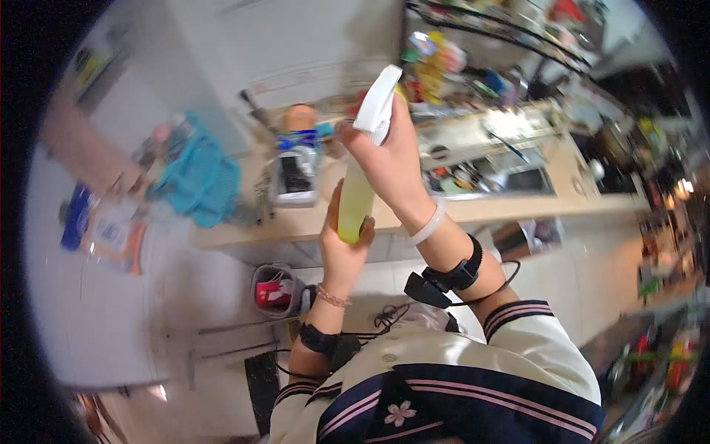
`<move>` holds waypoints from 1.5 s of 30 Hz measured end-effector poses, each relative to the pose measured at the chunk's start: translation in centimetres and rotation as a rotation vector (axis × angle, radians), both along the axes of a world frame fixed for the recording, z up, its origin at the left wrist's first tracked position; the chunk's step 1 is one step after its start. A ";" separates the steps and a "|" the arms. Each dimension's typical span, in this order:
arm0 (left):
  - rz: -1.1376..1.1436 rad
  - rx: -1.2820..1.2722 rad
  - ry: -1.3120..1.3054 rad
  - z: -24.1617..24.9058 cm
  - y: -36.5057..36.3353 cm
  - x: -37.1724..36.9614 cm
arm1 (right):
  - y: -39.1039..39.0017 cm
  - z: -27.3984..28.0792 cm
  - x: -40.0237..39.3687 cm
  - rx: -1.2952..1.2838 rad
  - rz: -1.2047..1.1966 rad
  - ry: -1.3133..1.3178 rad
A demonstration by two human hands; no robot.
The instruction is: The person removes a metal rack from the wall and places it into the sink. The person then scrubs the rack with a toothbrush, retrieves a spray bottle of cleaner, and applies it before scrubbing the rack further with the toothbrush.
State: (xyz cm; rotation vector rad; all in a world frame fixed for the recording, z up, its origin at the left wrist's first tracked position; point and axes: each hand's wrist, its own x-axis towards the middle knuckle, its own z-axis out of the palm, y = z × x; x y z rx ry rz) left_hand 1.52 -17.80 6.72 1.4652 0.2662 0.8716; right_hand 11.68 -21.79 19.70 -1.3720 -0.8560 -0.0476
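A spray bottle [356,194] with yellow-green liquid and a white trigger head [379,103] is held up in front of me, tilted, its top leaning to the right. My right hand [392,161] wraps around the neck, just under the trigger head. Lower down, my left hand [344,248] grips the base, with fingers and thumb on either side. The bottle's label side, if any, cannot be seen. Behind it runs the counter, blurred by motion.
A sink [510,181] holding several items is set into the counter [458,211]. Left of the bottle sit a dark-and-white container [296,177] and a turquoise basket [200,174]. A grey bin [272,275] stands on the floor below. A wire rack [510,29] is at the upper right.
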 end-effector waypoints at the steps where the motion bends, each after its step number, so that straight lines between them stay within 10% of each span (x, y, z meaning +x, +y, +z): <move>1: 0.004 0.177 0.035 1.8 -1.5 0.5 | -2.2 0.2 0.6 0.120 -0.045 -0.048; 3: 0.065 0.588 0.121 5.2 -3.6 2.0 | -7.6 3.6 0.3 0.290 -0.100 -0.137; 6: -0.124 0.524 0.173 0.9 -7.9 6.5 | -12.4 -0.4 4.0 0.248 -0.194 0.050; 13: -1.082 -0.411 0.135 -11.5 -15.5 17.1 | -25.8 -10.6 15.3 0.083 -0.163 0.296; 23: -0.731 -0.363 0.125 -18.1 -28.2 25.6 | -25.6 -19.8 28.3 -0.452 -0.005 0.334; 30: -0.576 -0.852 0.110 -18.4 -23.1 29.1 | -16.1 -22.0 32.7 -0.779 0.051 0.216; 45: -0.782 -0.810 0.330 -22.0 -15.2 29.6 | -8.9 -26.4 33.8 -0.845 -0.054 0.482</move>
